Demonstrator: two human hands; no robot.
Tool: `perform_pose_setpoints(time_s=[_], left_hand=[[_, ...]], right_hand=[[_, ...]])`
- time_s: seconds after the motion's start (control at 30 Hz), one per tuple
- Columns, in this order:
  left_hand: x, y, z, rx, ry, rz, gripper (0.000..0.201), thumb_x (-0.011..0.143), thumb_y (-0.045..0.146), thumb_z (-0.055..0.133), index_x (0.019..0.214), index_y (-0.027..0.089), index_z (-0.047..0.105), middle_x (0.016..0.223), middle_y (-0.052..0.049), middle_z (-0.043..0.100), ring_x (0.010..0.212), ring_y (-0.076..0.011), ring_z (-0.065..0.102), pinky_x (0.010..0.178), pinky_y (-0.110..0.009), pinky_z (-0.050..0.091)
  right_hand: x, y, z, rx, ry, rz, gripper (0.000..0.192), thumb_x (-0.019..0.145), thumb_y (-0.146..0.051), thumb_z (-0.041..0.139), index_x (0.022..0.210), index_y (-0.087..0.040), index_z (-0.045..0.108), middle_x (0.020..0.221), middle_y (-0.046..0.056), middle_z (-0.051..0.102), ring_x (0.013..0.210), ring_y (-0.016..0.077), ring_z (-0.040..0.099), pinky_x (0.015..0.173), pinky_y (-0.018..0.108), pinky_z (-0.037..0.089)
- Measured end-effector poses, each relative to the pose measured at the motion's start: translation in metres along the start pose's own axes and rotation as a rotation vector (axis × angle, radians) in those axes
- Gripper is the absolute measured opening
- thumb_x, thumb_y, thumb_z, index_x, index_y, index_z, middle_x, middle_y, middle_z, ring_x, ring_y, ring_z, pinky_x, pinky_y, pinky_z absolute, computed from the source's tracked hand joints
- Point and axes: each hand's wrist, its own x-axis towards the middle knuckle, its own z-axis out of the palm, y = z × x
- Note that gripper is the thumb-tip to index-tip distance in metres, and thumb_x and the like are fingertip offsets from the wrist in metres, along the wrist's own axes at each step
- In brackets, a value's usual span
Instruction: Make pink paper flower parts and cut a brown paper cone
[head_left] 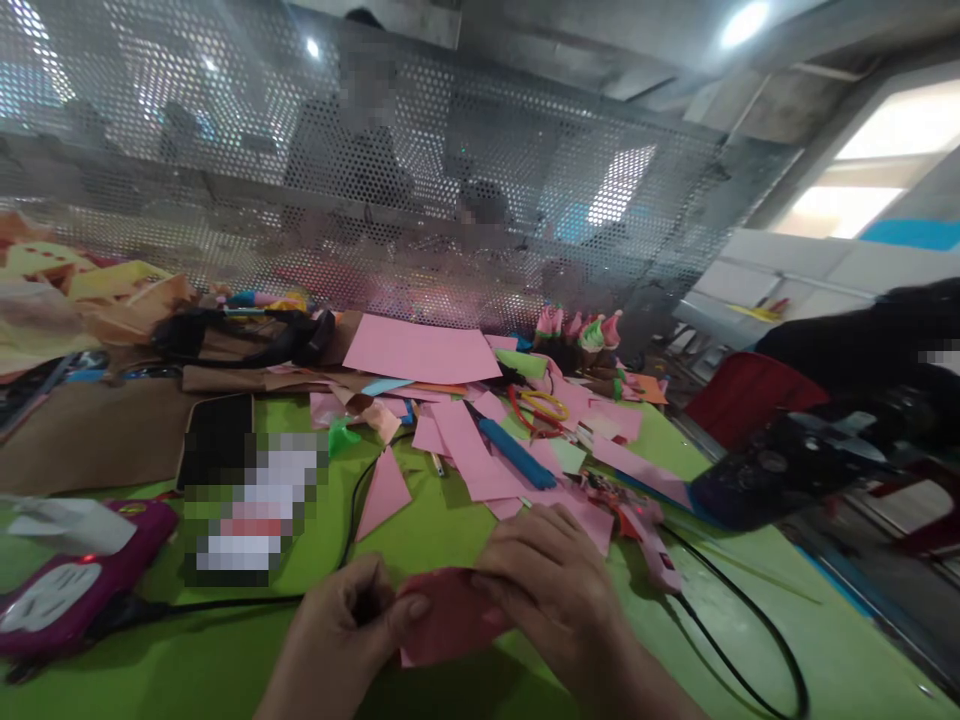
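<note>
A piece of pink paper (pixel 448 625) is held between both hands, low in the head view over the green table. My left hand (pixel 352 620) pinches its left edge, with the thumb on the near face. My right hand (pixel 559 590) grips the upper right edge, its fingers bent over the top. The paper looks slightly curved and its far side is hidden. Just beyond the hands lie a pink paper triangle (pixel 385 493), several pink sheets and strips (pixel 469 455), and a blue-handled tool (pixel 517 453).
A pink glue gun (pixel 651 545) with a looping black cord lies at right, near a dark cylindrical object (pixel 757 485). At left are a phone (pixel 217 440) and a purple power strip (pixel 82 575). Paper ice-cream cones (pixel 592 335) stand before a perforated metal screen (pixel 450 180).
</note>
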Motion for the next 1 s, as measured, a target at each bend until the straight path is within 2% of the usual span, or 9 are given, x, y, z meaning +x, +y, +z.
perform_pose_setpoints(time_s=[0.2,0.33,0.43,0.5,0.6,0.67,0.77,0.87,1.0], left_hand=[[-0.002,-0.001,-0.006,-0.038,0.011,-0.017,0.048,0.076,0.059,0.058,0.056,0.021,0.036,0.054,0.006,0.034,0.053,-0.0097,0.035,0.051,-0.02,0.032],[-0.007,-0.01,-0.014,0.137,0.06,0.064,0.041,0.081,0.055,0.054,0.062,0.02,0.047,0.058,0.003,0.046,0.057,-0.0117,0.046,0.054,-0.022,0.04],[-0.009,-0.015,-0.023,0.414,0.217,0.311,0.028,0.083,0.044,0.057,0.098,0.021,0.057,0.086,-0.003,0.064,0.074,-0.0174,0.061,0.065,-0.028,0.05],[-0.008,-0.017,-0.029,0.658,0.237,0.582,0.049,0.082,0.041,0.058,0.127,0.024,0.047,0.118,-0.009,0.063,0.103,-0.0238,0.062,0.082,-0.035,0.052],[-0.003,-0.024,-0.033,0.999,-0.009,0.971,0.064,0.081,0.05,0.057,0.14,0.032,0.039,0.141,-0.006,0.05,0.128,-0.028,0.046,0.102,-0.042,0.04],[0.001,-0.032,-0.03,1.094,-0.191,1.102,0.063,0.083,0.05,0.053,0.141,0.036,0.037,0.141,-0.002,0.05,0.128,-0.0251,0.046,0.107,-0.042,0.034],[0.002,-0.045,-0.022,1.15,-0.332,1.148,0.058,0.086,0.04,0.052,0.141,0.035,0.037,0.138,0.0,0.054,0.125,-0.0214,0.05,0.111,-0.042,0.027],[-0.001,-0.05,-0.015,1.176,-0.348,1.097,0.055,0.086,0.021,0.051,0.138,0.035,0.041,0.133,0.002,0.059,0.117,-0.0184,0.056,0.112,-0.044,0.024],[-0.004,-0.046,-0.013,1.166,-0.384,1.047,0.061,0.081,0.01,0.05,0.136,0.036,0.044,0.131,0.004,0.061,0.11,-0.0177,0.06,0.107,-0.043,0.032]], right_hand=[[-0.009,-0.002,-0.005,0.01,0.137,-0.088,0.014,0.088,-0.013,0.057,0.098,-0.019,0.065,0.089,0.006,0.071,0.077,0.0165,0.065,0.065,0.029,0.049],[-0.016,-0.003,-0.012,0.016,0.142,-0.096,0.021,0.087,-0.008,0.056,0.101,-0.023,0.063,0.096,0.005,0.073,0.083,0.0171,0.069,0.073,0.03,0.053],[-0.027,-0.002,-0.014,0.068,0.119,-0.065,0.02,0.086,-0.007,0.055,0.098,-0.022,0.061,0.095,0.005,0.074,0.085,0.0169,0.069,0.077,0.029,0.054],[-0.038,0.0,-0.012,0.085,0.088,-0.006,0.018,0.087,-0.008,0.053,0.093,-0.022,0.061,0.094,0.005,0.074,0.086,0.016,0.069,0.077,0.027,0.055],[-0.058,0.004,-0.008,0.117,0.042,0.101,0.017,0.087,-0.008,0.051,0.088,-0.023,0.059,0.095,0.004,0.074,0.089,0.0147,0.069,0.078,0.023,0.055],[-0.07,0.006,-0.007,0.142,0.006,0.159,0.017,0.087,-0.009,0.051,0.088,-0.024,0.059,0.097,0.003,0.073,0.092,0.0147,0.068,0.084,0.023,0.054],[-0.086,0.011,-0.009,0.149,-0.064,0.214,0.026,0.087,-0.007,0.049,0.1,-0.025,0.063,0.103,0.005,0.07,0.097,0.0155,0.066,0.088,0.025,0.052],[-0.094,0.014,-0.012,0.095,-0.168,0.239,0.043,0.085,-0.005,0.046,0.117,-0.029,0.063,0.105,0.006,0.066,0.098,0.0173,0.063,0.082,0.027,0.052],[-0.094,0.018,-0.016,0.05,-0.266,0.251,0.042,0.082,-0.004,0.046,0.107,-0.029,0.068,0.106,0.006,0.067,0.1,0.0205,0.059,0.085,0.035,0.048]])
